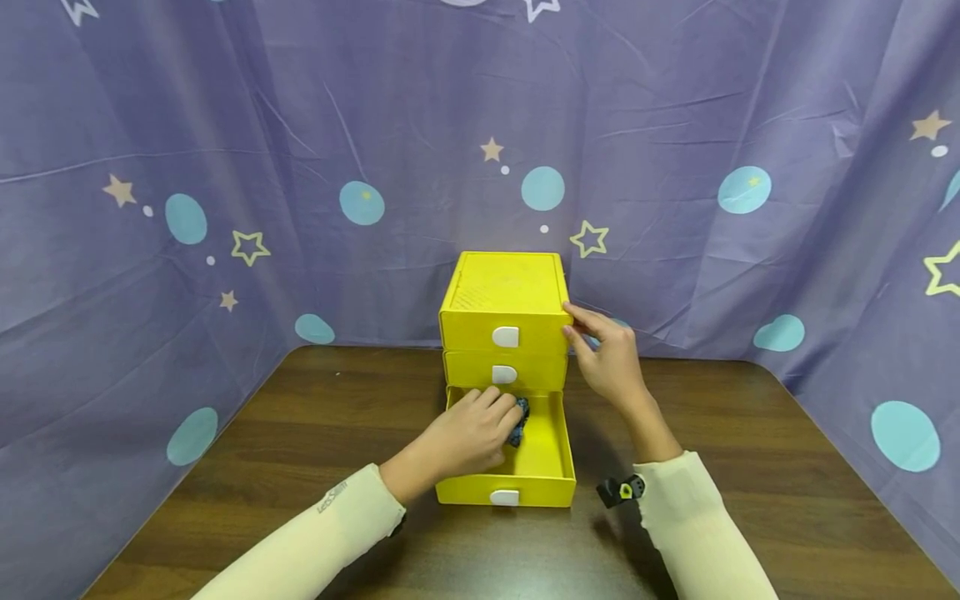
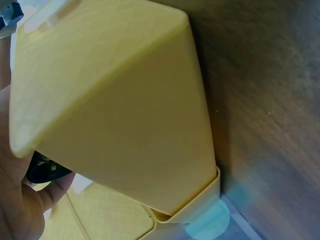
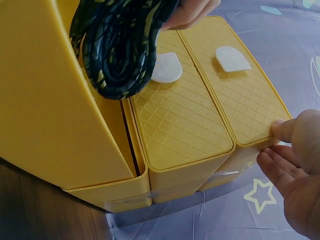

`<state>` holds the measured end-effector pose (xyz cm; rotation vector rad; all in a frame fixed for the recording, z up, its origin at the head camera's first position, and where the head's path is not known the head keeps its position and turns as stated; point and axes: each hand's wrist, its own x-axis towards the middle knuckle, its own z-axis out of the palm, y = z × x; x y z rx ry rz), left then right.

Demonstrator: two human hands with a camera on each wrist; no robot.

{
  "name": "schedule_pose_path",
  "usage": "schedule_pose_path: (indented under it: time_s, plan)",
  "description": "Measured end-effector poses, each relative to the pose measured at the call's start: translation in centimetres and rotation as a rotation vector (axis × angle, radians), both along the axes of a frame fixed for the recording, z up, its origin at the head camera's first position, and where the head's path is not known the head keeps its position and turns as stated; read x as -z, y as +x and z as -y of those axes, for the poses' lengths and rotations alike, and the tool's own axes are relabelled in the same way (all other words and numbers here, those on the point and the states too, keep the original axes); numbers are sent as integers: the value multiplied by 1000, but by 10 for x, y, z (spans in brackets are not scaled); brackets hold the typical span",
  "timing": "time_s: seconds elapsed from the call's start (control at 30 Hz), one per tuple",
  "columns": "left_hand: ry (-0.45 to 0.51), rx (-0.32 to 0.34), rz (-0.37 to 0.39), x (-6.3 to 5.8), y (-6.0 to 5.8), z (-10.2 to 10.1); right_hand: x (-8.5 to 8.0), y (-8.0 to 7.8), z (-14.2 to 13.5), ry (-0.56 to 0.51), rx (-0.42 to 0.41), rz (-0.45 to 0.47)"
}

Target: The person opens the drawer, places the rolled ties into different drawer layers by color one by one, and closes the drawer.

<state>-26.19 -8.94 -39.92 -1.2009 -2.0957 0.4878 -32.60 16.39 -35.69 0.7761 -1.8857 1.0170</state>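
Observation:
A yellow drawer cabinet (image 1: 512, 283) has three drawers with white tabs. Its bottom drawer (image 1: 551, 450) is pulled out, and the upper two are closed. Over the open drawer, my left hand (image 1: 471, 429) holds a rolled dark patterned cloth (image 1: 517, 421) in its fingers. The right wrist view shows the cloth's coiled end (image 3: 120, 60) in front of the drawer fronts. My right hand (image 1: 611, 358) pinches the cabinet's upper right front corner, thumb on the front and fingers along the side. In the left wrist view, the drawer's wall (image 2: 135, 120) covers much of the scene.
The cabinet stands on a dark brown wooden table (image 1: 337, 425), close to its back edge. Behind and at both sides hangs a purple curtain (image 1: 420, 125) with stars and blue dots. A dark strap piece (image 1: 621, 491) sits at the right sleeve's cuff.

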Motion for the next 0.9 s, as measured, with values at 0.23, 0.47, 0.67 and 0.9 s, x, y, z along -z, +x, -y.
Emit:
schedule_pose_path:
  time_s: [0.23, 0.47, 0.67, 0.9]
  plan:
    - [-38, -11, 36, 2, -9, 0, 1, -1, 1, 3, 2, 1]
    - [-74, -16, 39, 4, -16, -2, 2, -1, 0, 2, 5, 2]
    - [-98, -28, 44, 9, -23, -3, 2, 0, 1, 7, -1, 10]
    - [-103, -36, 57, 16, -28, -5, 1, 0, 0, 3, 9, 11]
